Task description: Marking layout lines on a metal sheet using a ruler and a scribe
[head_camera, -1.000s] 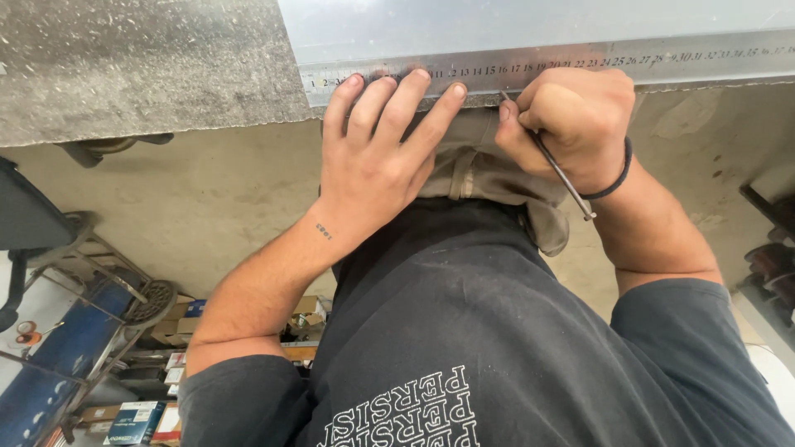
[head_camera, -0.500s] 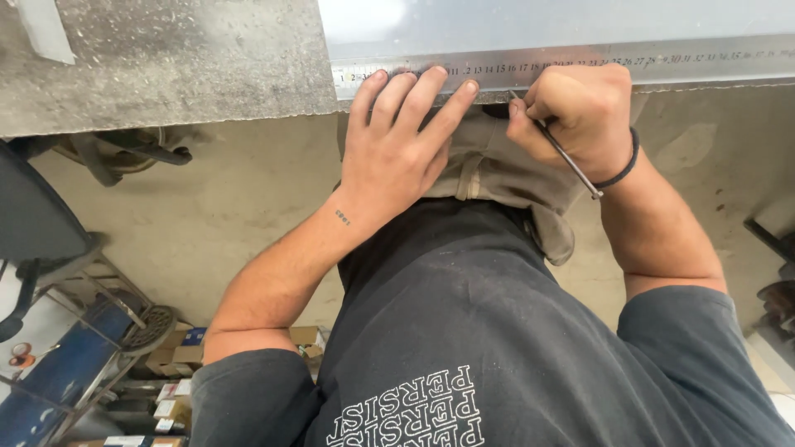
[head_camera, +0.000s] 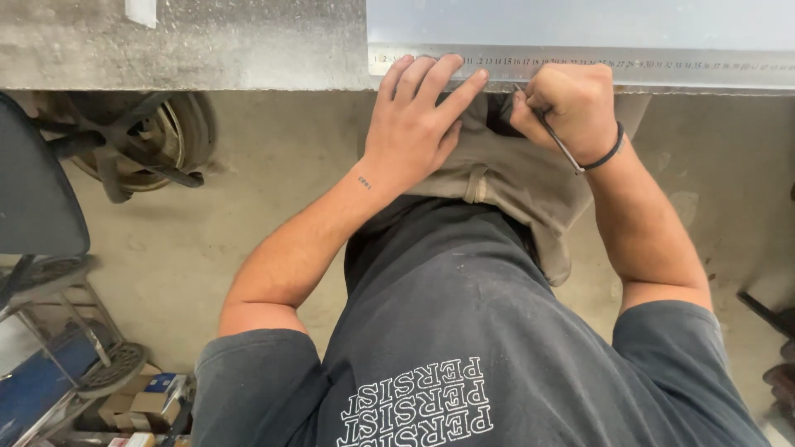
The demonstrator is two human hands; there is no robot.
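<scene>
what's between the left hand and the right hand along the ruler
In the head view, only a short bare stretch of the metal ruler lies between the left hand and the right hand, which grips a thin scribing tool.

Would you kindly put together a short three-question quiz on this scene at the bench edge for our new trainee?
1. True or false: the left hand lies flat with its fingertips on the long metal ruler at the near edge of the grey sheet.
2. Which does the right hand grip? A) a thin dark scribing tool B) a hammer C) a paintbrush
3. What is worn on the right wrist?

Key
1. True.
2. A; its tip points up at the ruler's edge.
3. A black band.
</scene>
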